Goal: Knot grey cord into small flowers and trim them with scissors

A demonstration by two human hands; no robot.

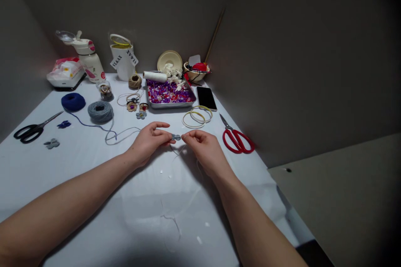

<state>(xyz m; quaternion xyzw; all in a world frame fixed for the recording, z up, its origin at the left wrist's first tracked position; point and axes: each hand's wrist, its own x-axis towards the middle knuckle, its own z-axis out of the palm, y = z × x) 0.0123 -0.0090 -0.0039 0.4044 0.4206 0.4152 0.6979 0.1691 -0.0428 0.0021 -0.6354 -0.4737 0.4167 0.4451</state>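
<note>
Over the white-covered table (194, 204), the left forearm (72, 204) and right forearm (253, 225) angled inward, palms down. The left hand (147, 144) and right hand (203, 150) were close together, fingertips pinching a small gray crocheted piece (176, 137) between them, with a pale thread (179, 151) hanging below.

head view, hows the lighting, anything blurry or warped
In the head view, the white tablecloth is bright, the walls darken towards the corners; the left hand and right hand cast soft shadows; wide-angle distortion splays the table edges; the small grey piece between them looks soft.
</note>
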